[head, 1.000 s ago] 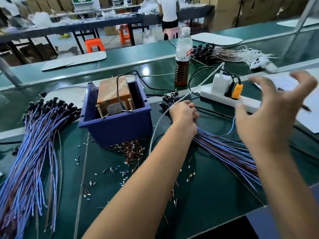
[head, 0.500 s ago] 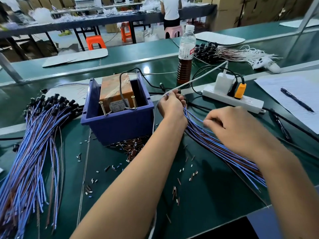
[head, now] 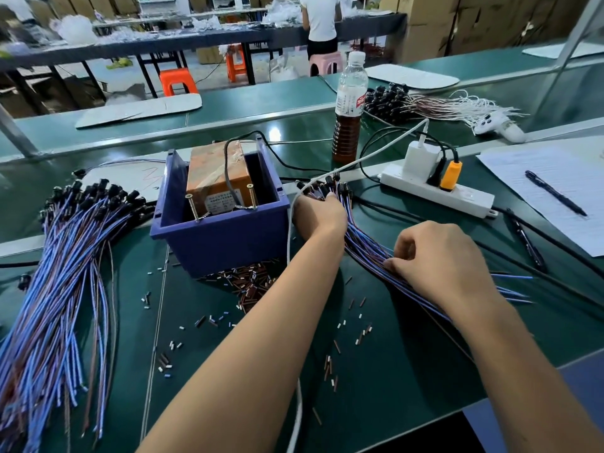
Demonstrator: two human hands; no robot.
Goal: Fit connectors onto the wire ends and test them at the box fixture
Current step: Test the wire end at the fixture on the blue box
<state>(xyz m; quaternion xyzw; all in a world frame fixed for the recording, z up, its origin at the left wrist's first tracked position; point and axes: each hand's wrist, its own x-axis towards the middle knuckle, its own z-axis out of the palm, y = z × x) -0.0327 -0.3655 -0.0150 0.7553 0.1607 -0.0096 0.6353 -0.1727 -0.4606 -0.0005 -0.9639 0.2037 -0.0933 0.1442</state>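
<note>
A bundle of blue and brown wires (head: pixel 369 253) with black connectors at its far end lies right of the blue box fixture (head: pixel 219 237). My left hand (head: pixel 318 215) grips the bundle just behind the connectors. My right hand (head: pixel 438 259) has curled fingers pinching wires further down the same bundle. Inside the blue box sits an orange-brown taped unit (head: pixel 212 178) with two upright screws. A second, larger bundle of wires (head: pixel 65 273) with black ends lies at the left. Small brown sleeves (head: pixel 248 282) are heaped in front of the box.
A white power strip (head: pixel 438 191) with a charger and orange plug lies behind my hands, a white cable running from it. A drink bottle (head: pixel 348 109) stands behind. Paper with a pen (head: pixel 555 191) lies right. Loose sleeve bits are scattered across the green mat (head: pixel 392 371).
My right hand dropped from open in the air onto the bundle and now pinches wires. My left hand slid forward toward the connector ends.
</note>
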